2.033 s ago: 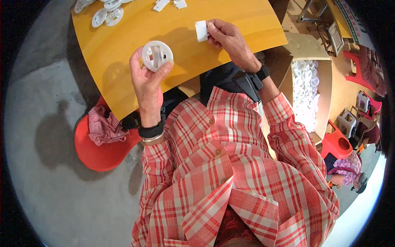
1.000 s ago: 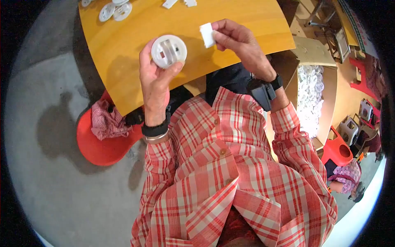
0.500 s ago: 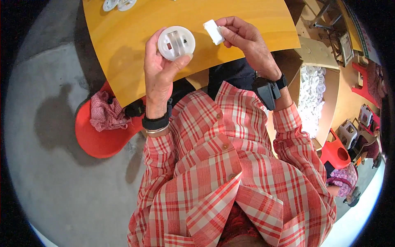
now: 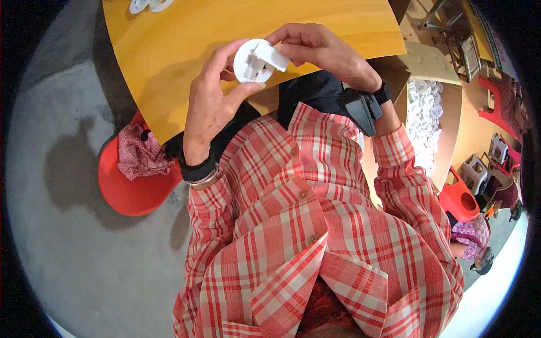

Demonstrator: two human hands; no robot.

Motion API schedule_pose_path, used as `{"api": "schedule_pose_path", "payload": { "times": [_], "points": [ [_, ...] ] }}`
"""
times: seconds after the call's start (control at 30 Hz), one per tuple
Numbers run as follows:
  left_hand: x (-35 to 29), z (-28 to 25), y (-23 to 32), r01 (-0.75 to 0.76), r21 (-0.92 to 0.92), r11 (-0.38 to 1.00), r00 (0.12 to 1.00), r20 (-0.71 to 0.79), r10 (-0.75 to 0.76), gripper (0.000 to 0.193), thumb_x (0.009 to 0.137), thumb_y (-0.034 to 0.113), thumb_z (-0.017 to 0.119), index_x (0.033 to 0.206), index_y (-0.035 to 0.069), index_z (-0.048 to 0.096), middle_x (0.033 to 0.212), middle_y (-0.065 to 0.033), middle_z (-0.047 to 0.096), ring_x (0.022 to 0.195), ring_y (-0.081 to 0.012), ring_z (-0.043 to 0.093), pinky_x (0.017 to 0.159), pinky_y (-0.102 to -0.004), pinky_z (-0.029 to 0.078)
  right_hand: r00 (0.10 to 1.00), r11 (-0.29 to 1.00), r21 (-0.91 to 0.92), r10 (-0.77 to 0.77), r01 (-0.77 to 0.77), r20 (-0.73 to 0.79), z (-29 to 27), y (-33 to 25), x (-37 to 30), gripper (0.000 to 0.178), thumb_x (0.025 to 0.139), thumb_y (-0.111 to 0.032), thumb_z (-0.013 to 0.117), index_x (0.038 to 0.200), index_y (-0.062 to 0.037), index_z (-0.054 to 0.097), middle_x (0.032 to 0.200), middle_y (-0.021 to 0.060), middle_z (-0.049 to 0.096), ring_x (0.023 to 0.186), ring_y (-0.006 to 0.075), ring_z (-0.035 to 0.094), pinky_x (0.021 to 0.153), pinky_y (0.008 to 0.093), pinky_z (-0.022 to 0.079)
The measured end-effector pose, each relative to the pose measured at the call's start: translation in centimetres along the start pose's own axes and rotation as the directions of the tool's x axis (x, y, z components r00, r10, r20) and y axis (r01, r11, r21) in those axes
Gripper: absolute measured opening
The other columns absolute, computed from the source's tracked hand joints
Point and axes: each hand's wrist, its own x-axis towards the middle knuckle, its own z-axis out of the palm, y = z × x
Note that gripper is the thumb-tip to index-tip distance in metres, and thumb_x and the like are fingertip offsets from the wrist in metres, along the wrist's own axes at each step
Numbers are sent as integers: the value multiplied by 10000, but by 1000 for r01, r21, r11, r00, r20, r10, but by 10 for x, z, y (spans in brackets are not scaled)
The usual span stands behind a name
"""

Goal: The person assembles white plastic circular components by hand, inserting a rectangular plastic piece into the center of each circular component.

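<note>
Across the top, yellow table (image 4: pixel 186 48): extended in front of the person; round white parts (image 4: pixel 161 4) lay near the upper left of the view.
Carton (image 4: pixel 449 132): stood open at the table's right, filled with white pieces (image 4: pixel 424 124).
Red seat (image 4: pixel 132 194): stood at the left, bearing a checked cloth (image 4: pixel 141 156).
Left hand (image 4: pixel 214 104): gripped the round housing (image 4: pixel 243 61) between thumb and fingers.
Right hand (image 4: pixel 335 56): pinched the rectangular cover (image 4: pixel 273 56).
Round housing: was held above the table's near edge, recess toward the camera.
Rectangular cover: was tilted across the recess; full seating could not be determined.
</note>
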Motion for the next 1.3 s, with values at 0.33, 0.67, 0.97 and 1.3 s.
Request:
{"api": "schedule_pose_path", "payload": {
  "times": [0.33,0.67,0.97,1.3],
  "points": [
    [-4,17,-27,-116,-800,589,973,-209,-93,387,944,177,484,1283,12,395,1229,-98,492,1074,-154,510,829,-292,479,982,946,321,29,34,-188,41,5,-4,266,925,-231,530,1074,-13,563,877,-17,549,755,49,470,702,188,398],
    [-6,16,-30,-166,-682,713,977,-214,23,564,900,154,556,1388,54,291,1261,-68,487,1077,-146,518,814,-260,485,963,853,519,93,54,-252,58,0,-6,244,915,-195,540,1053,6,553,846,-1,552,718,61,487,658,196,421],
    [-8,5,-32,-89,-686,722,987,-160,-31,634,905,278,559,1412,56,249,1269,-61,482,1087,-135,512,794,-257,472,971,963,268,72,-9,-227,49,-2,-14,263,911,-217,559,1043,10,564,838,0,561,733,54,495,662,193,427],
    [-11,10,-30,-105,-673,732,987,-158,-3,622,894,237,577,1402,47,272,1275,-63,471,1047,-125,509,782,-254,471,908,984,24,-153,176,-391,41,-17,-13,191,857,-137,614,971,15,599,843,54,627,754,96,574,679,246,471]
  ]
}}
